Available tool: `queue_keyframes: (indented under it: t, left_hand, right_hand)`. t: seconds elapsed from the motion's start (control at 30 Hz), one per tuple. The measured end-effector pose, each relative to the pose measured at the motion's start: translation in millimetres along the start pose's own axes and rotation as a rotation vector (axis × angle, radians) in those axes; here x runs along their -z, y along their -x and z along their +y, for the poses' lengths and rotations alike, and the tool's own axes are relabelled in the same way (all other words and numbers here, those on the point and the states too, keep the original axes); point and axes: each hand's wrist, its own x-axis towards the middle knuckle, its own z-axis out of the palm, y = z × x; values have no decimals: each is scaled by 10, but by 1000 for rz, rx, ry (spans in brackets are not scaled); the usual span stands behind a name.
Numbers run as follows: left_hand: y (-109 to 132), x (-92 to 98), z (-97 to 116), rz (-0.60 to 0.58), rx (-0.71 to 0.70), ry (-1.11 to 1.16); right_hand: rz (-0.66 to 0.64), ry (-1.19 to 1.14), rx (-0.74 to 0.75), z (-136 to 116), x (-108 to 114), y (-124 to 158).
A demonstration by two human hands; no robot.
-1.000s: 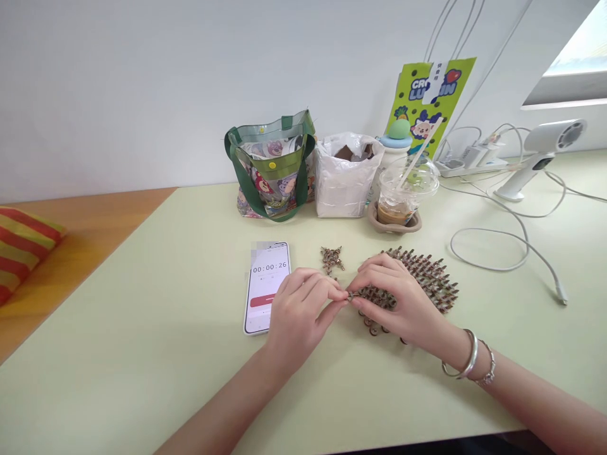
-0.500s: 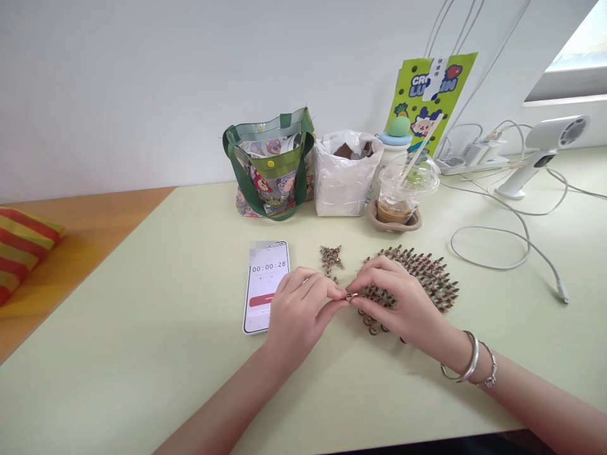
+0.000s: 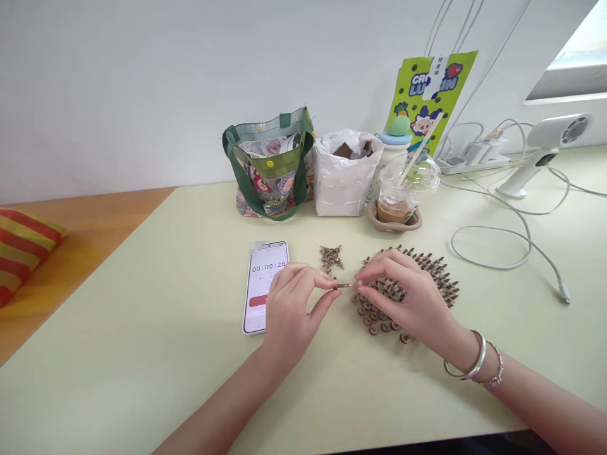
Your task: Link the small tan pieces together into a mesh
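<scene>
Thumb and forefinger of my left hand (image 3: pixel 296 309) pinch the round head of a small metal pin (image 3: pixel 344 285), whose shaft points right. Facing its tip across a narrow gap, my right hand (image 3: pixel 403 287) has its fingertips closed on a small pale piece (image 3: pixel 359 284), too small to identify. Under and behind the right hand spreads a large group of similar disc-headed pins (image 3: pixel 436 278), many standing upright, partly hidden by the fingers. Beyond my left fingertips lies a small pile of pins (image 3: pixel 331 256). A phone (image 3: pixel 256 309) showing a timer is partly covered by my left hand.
Along the back stand a green-handled bag (image 3: pixel 272 170), a white bag (image 3: pixel 344 183), a bottle (image 3: pixel 394 148) and a plastic cup (image 3: pixel 398 196) in a cardboard holder. At right are a white cable (image 3: pixel 526 237), a handheld fan (image 3: pixel 535 155) and a power strip (image 3: pixel 469 163).
My hands, which were together at the fingertips, have drawn slightly apart. The pin's shaft now shows in my left fingers, and the pale piece is in my right.
</scene>
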Motion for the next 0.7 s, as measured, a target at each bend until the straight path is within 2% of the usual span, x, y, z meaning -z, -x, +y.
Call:
queue_keyframes:
  t: [0.3,0.6,0.7]
  left_hand:
    - [-3,6,25,-14,-79,4]
    - [-25,18,40,14,-123,-9]
    - [-18,13,47,8,-138,-17]
  right_hand:
    - [-78,-136,-73,-38,-33,-3]
    - [-37,-161,-95,-64,-28,8]
    - [-64,-197,-89,-92,-25,3]
